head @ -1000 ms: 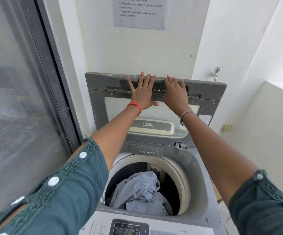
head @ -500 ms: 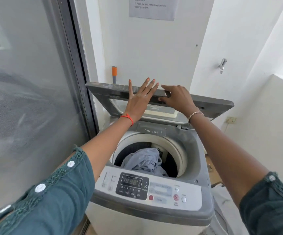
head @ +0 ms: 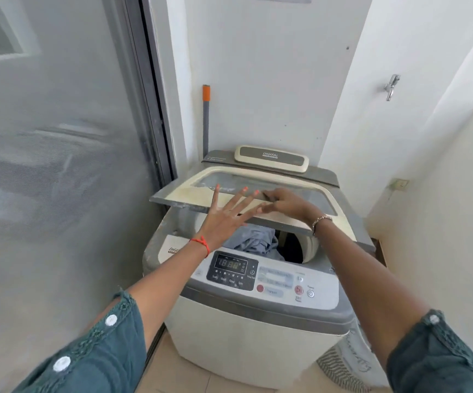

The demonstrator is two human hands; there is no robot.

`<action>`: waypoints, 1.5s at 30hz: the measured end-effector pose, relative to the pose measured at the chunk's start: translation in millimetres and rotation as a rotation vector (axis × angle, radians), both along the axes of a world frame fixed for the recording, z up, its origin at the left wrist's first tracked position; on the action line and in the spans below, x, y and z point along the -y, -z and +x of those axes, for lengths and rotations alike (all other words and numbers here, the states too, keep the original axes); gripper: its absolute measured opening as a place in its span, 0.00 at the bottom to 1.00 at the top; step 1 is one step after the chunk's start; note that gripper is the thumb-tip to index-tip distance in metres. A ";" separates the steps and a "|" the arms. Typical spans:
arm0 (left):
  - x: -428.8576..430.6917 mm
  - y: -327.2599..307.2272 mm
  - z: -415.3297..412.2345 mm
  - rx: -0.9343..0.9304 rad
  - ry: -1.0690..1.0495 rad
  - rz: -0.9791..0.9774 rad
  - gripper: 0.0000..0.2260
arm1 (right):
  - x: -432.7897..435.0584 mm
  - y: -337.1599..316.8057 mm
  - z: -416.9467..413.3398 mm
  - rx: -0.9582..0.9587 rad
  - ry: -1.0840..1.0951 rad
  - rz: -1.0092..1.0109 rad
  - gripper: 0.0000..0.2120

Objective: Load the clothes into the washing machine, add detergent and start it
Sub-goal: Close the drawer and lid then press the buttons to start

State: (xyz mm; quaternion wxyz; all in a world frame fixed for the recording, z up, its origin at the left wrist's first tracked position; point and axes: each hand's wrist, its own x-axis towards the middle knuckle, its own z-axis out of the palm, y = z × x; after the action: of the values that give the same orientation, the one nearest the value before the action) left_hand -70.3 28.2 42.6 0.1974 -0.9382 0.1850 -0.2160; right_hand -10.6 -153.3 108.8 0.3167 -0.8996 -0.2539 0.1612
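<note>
Lid (head: 189,198) half-lowered over clothes (head: 253,241), long axis crosswise; right hand (head: 284,204) pinching front edge, left hand (head: 224,219) splayed flat just beneath, gripping nothing

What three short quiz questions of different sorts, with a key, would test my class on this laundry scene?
1. True or false: the lid of the washing machine is fully shut.
2. Which hand grips the lid's front edge? A) left hand B) right hand
3. Fill in: the cloth showing in the drum is ____ in colour.

Key
1. False: it is partly lowered, and the clothes show beneath it.
2. B: the left hand is spread flat and open.
3. Blue-grey.
</note>
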 end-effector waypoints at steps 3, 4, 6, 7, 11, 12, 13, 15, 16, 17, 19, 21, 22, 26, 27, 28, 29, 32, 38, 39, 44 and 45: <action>-4.0 16.6 -4.5 -0.084 -0.029 0.047 0.41 | -3.4 24.7 -3.3 -0.058 0.030 0.022 0.08; -6.0 21.9 -6.0 -0.112 -0.039 0.049 0.42 | -4.7 36.4 -4.0 -0.077 0.040 0.016 0.07; -9.9 29.5 -7.2 -0.191 -0.071 0.031 0.45 | -7.1 62.7 -1.7 -0.096 0.085 0.003 0.14; -11.5 32.9 -6.7 -0.223 -0.086 0.018 0.44 | -8.7 71.8 -3.3 -0.093 0.101 0.013 0.16; -15.1 41.7 -0.8 -0.275 -0.109 -0.058 0.35 | -12.3 88.4 -5.4 -0.045 0.150 0.007 0.15; -13.3 40.8 0.7 -0.312 -0.093 -0.060 0.33 | -12.5 90.0 -4.2 -0.035 0.158 0.016 0.14; -11.4 38.6 1.7 -0.344 -0.084 -0.066 0.31 | -12.9 91.8 -2.8 -0.027 0.163 0.027 0.13; -6.4 36.9 4.6 -0.391 -0.083 -0.102 0.29 | -13.6 93.7 -2.1 -0.024 0.161 0.041 0.11; -3.8 37.8 6.7 -0.416 -0.083 -0.130 0.29 | -13.5 95.9 -1.6 -0.017 0.161 0.046 0.10; -1.1 38.6 8.7 -0.445 -0.083 -0.158 0.28 | -13.7 95.4 -2.3 -0.013 0.163 0.045 0.09; 2.2 38.6 11.6 -0.506 -0.082 -0.202 0.28 | -13.4 97.9 -1.3 -0.011 0.158 0.036 0.09; 3.5 39.3 13.9 -0.556 -0.092 -0.240 0.28 | -12.2 98.8 0.8 -0.020 0.152 0.035 0.12; 3.7 40.1 14.9 -0.576 -0.098 -0.259 0.28 | -11.9 98.5 1.7 -0.030 0.146 0.044 0.13; 3.8 44.5 16.5 -0.605 -0.114 -0.313 0.28 | -10.9 99.9 4.2 -0.067 0.149 0.070 0.16; 3.9 45.6 16.9 -0.610 -0.119 -0.317 0.28 | -10.9 100.6 4.6 -0.068 0.158 0.070 0.16; 3.8 46.0 17.5 -0.617 -0.122 -0.320 0.28 | -10.9 101.5 5.4 -0.072 0.165 0.075 0.17; 4.0 46.4 18.2 -0.624 -0.123 -0.325 0.27 | -11.0 101.4 5.5 -0.076 0.173 0.071 0.17; 4.1 45.6 20.5 -0.666 -0.125 -0.360 0.27 | -10.8 102.2 7.2 -0.083 0.182 0.082 0.17; 2.3 39.9 24.1 -0.764 -0.126 -0.405 0.26 | -10.3 102.9 8.3 -0.100 0.185 0.098 0.17; 2.1 39.3 25.0 -0.781 -0.129 -0.408 0.26 | -10.0 102.3 7.7 -0.099 0.182 0.102 0.16; -1.0 38.4 28.0 -0.833 -0.113 -0.458 0.26 | -7.5 103.4 8.3 -0.101 0.168 0.103 0.17; -1.2 38.2 28.3 -0.841 -0.112 -0.465 0.27 | -6.9 103.4 8.2 -0.104 0.165 0.103 0.18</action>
State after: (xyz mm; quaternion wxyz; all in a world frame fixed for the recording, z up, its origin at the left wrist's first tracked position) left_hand -42.0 29.4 4.4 -0.0984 -0.9719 0.1448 0.1574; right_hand -2.4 -146.4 5.5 0.3876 -0.8903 -0.1702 0.1680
